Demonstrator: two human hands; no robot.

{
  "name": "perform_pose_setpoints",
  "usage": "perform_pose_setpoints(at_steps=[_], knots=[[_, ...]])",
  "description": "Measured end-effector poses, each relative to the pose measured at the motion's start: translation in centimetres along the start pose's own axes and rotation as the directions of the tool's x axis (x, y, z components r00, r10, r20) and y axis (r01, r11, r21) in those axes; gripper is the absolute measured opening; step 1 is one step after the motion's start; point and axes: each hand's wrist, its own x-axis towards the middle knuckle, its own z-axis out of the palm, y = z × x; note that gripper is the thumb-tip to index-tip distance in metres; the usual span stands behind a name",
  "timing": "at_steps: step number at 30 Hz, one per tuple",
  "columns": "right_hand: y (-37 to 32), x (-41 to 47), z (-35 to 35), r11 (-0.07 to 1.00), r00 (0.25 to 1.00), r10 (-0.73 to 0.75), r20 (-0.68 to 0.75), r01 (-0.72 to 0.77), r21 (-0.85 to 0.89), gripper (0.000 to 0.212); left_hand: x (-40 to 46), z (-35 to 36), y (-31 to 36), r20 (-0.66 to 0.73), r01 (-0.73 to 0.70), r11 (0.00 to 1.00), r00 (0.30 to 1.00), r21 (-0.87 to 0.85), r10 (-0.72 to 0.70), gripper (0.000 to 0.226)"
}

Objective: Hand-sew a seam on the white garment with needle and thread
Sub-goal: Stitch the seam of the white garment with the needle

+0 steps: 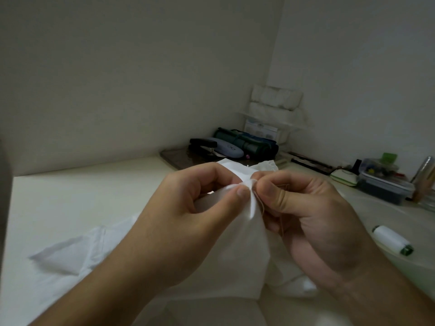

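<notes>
Pale counter point(70, 196), dim corner. Left hand point(188, 220) pinching white garment point(235, 243) fold; right hand point(313, 220) beside it, pinching thread point(261, 204), needle hidden. Mid-stitch, probably; next: pull thread through gently.

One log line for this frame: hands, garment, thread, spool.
left hand: pinches garment | right hand: pinches thread at fold | needle: hidden | spool: on table, right

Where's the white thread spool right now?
Head view, lower right: the white thread spool lies on its side on the table, just right of the right hand.
</notes>
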Motion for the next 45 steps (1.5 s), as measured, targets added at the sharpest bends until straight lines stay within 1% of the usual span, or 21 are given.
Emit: perform_pose_setpoints(at_steps=[3, 8, 10, 12, 13, 17, 22, 27, 29, 33, 36, 38, 42, 45], knots=[[-0.09, -0.04, 0.02, 0.999, 1.000, -0.007, 0.012, 0.007, -0.034, 0.014, 0.04, -0.06, 0.01, 0.009, 0.005, 0.999, 1.000, -0.037, -0.005, 0.013], [-0.32, -0.04, 0.06, 0.986, 0.999, -0.028, 0.017, 0.030, -0.164, 0.016, 0.14, -0.18, -0.12, 0.006, 0.034, 0.990, 0.999, -0.134, -0.034, 0.015], [-0.43, -0.01, -0.07, 0.980, 0.999, -0.007, 0.040, 0.015, -0.200, 0.024, 0.10, -0.12, 0.08, 0.010, 0.055, 0.982, 0.998, -0.181, -0.054, 0.014], [-0.47, 0.03, -0.32, 0.986, 0.997, 0.045, 0.056, -0.035, -0.165, 0.033, 0.04, -0.06, 0.33, 0.000, 0.071, 0.975, 0.997, -0.211, -0.073, 0.010], [-0.49, 0.08, -0.44, 0.989, 0.996, 0.069, 0.060, -0.061, -0.135, 0.032, 0.03, -0.05, 0.42, -0.010, 0.075, 0.975, 0.997, -0.211, -0.079, 0.009], [-0.50, 0.31, -0.49, 0.995, 0.994, 0.093, 0.056, -0.091, -0.035, 0.016, 0.17, -0.16, 0.28, -0.055, 0.115, 0.960, 0.990, -0.256, -0.133, 0.011], [-0.65, 0.30, -0.37, 0.995, 0.994, 0.098, 0.055, -0.099, 0.021, 0.008, 0.22, -0.22, 0.04, -0.040, 0.148, 0.945, 0.985, -0.293, -0.167, 0.014], [-0.39, 0.17, -0.44, 0.996, 0.991, 0.084, 0.108, -0.081, -0.037, 0.011, 0.21, -0.09, -0.26, 0.024, 0.179, 0.948, 0.984, -0.262, -0.179, 0.018], [-0.33, 0.10, -0.37, 0.997, 0.990, 0.063, 0.123, -0.057, -0.053, 0.008, 0.21, -0.05, -0.33, 0.045, 0.195, 0.945, 0.981, -0.261, -0.190, 0.020], [-0.40, 0.17, -0.65, 0.997, 0.996, 0.046, 0.080, -0.040, -0.071, 0.012, 0.21, -0.17, 0.04, 0.021, 0.210, 0.933, 0.977, -0.293, -0.213, 0.017], [-0.26, 0.34, -0.83, 0.996, 0.998, 0.053, 0.029, -0.051, -0.074, 0.009, 0.20, -0.12, 0.32, 0.004, 0.226, 0.917, 0.971, -0.328, -0.237, 0.018], [-0.13, 0.33, -0.72, 0.994, 0.999, 0.050, 0.021, -0.048, -0.094, 0.006, 0.21, -0.11, 0.42, 0.001, 0.235, 0.910, 0.968, -0.341, -0.250, 0.018], [0.03, 0.06, -0.46, 0.991, 1.000, 0.012, 0.023, -0.009, -0.130, 0.011, 0.28, -0.10, 0.04, 0.009, 0.254, 0.931, 0.965, -0.263, -0.261, 0.017], [0.19, 0.00, -0.23, 0.974, 0.999, -0.048, 0.021, 0.052, -0.221, 0.013, 0.32, 0.01, -0.06, 0.001, 0.279, 0.941, 0.959, -0.193, -0.285, 0.021]])
